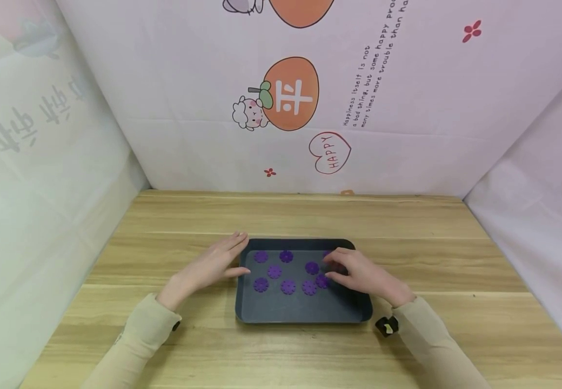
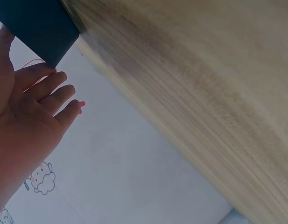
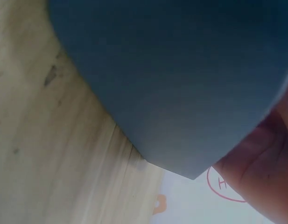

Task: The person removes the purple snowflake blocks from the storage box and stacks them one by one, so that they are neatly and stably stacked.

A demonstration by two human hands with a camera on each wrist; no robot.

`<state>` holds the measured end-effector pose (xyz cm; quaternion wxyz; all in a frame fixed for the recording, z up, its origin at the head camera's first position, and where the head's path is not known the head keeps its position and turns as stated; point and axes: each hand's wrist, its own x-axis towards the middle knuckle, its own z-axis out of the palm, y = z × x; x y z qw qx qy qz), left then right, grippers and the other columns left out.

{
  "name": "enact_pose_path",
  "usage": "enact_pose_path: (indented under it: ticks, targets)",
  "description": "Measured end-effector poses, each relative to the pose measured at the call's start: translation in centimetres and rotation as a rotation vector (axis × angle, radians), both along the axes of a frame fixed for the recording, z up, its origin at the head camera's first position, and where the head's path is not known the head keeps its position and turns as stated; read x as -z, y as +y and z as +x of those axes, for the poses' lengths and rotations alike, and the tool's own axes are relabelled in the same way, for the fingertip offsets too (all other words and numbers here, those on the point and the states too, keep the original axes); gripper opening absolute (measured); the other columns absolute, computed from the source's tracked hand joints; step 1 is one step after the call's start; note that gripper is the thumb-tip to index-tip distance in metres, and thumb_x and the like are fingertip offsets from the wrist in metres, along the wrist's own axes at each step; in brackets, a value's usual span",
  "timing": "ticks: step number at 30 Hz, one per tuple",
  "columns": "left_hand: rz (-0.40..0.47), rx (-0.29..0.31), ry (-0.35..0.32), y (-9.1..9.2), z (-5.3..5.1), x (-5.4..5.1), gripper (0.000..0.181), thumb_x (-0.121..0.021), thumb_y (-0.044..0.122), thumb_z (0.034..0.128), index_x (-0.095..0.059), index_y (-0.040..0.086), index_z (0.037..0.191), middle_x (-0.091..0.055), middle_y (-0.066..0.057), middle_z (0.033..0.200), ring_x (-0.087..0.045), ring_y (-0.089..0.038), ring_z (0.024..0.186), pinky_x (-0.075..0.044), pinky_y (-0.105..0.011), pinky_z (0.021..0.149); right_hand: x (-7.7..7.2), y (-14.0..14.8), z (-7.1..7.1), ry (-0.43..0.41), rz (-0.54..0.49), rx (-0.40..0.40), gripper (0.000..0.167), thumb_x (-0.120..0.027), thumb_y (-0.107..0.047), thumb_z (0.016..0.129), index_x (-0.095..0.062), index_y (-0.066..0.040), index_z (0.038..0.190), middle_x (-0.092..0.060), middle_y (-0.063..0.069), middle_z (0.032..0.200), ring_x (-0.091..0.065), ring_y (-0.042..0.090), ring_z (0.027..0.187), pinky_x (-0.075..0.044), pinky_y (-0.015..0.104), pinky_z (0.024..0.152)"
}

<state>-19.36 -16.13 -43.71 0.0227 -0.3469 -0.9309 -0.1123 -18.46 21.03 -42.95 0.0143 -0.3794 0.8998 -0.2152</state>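
Observation:
A dark grey tray (image 1: 305, 316) lies on the wooden table, with several purple notched discs, like plastic snowflake pieces (image 1: 288, 287), spread inside it. At the tray's left rim is my left hand (image 1: 215, 262), its fingers extended along the far left corner and the thumb over the side. The left wrist view shows the tray's corner (image 2: 45, 37) at the fingertips of that hand (image 2: 34, 98). Over the tray's right part, my right hand (image 1: 361, 273) reaches in with bent fingers and thumb apart, beside a purple disc (image 1: 321, 281). Another disc is partly hidden behind its fingers.
The wooden table (image 1: 203, 346) extends around the tray on all sides. A printed white cloth (image 1: 188, 135) stands behind it, with further cloth at left and right. A small black object (image 1: 386, 326) shows beside the right sleeve's cuff.

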Motion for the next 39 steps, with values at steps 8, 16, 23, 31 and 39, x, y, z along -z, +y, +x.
enact_pose_path:
  ticks: [8, 16, 23, 31, 39]
  targets:
    - [-0.006, 0.005, 0.019, 0.1, -0.1, -0.1, 0.08, -0.066, 0.046, 0.0914, -0.041, -0.005, 0.147, -0.04, -0.026, 0.153, -0.038, -0.041, 0.144, -0.035, -0.056, 0.119, 0.3, -0.1, 0.1, -0.026, -0.012, -0.049, 0.022, -0.074, -0.008, 0.088, -0.069, 0.001, 0.107, -0.069, 0.009, 0.093, -0.066, 0.014, 0.078, -0.059, 0.025, 0.067]
    - [-0.008, 0.003, 0.02, 0.2, 0.1, -0.1, 0.08, -0.067, 0.046, 0.0908, -0.042, -0.005, 0.147, -0.041, -0.025, 0.153, -0.039, -0.042, 0.144, -0.036, -0.056, 0.118, 0.4, -0.3, 0.3, -0.083, 0.019, -0.037, 0.024, -0.076, -0.01, 0.086, -0.07, 0.0, 0.106, -0.068, 0.009, 0.094, -0.065, 0.015, 0.08, -0.059, 0.025, 0.068]
    - [-0.01, 0.007, 0.022, 0.2, 0.1, -0.3, 0.08, -0.067, 0.045, 0.0902, -0.042, -0.006, 0.146, -0.041, -0.026, 0.153, -0.04, -0.041, 0.143, -0.036, -0.056, 0.118, 0.3, -0.5, 0.4, -0.105, 0.056, -0.019, 0.023, -0.078, -0.011, 0.085, -0.07, -0.001, 0.104, -0.066, 0.007, 0.096, -0.061, 0.013, 0.081, -0.056, 0.022, 0.069]
    - [-0.007, 0.003, 0.024, 0.1, 0.0, -0.1, 0.08, -0.068, 0.045, 0.0899, -0.043, -0.006, 0.146, -0.042, -0.025, 0.153, -0.04, -0.041, 0.143, -0.036, -0.056, 0.118, 0.4, -1.0, 0.6, -0.067, 0.083, 0.011, 0.023, -0.08, -0.014, 0.083, -0.07, -0.003, 0.1, -0.065, 0.005, 0.093, -0.056, 0.008, 0.078, -0.053, 0.02, 0.067]
    - [-0.004, 0.002, 0.019, 0.2, 0.0, -0.2, 0.08, -0.068, 0.045, 0.0901, -0.043, -0.006, 0.146, -0.041, -0.025, 0.153, -0.04, -0.041, 0.144, -0.036, -0.056, 0.119, 0.7, -1.3, 0.9, -0.037, 0.089, 0.051, 0.021, -0.081, -0.013, 0.082, -0.068, -0.004, 0.096, -0.063, 0.005, 0.091, -0.055, 0.008, 0.076, -0.052, 0.02, 0.065]
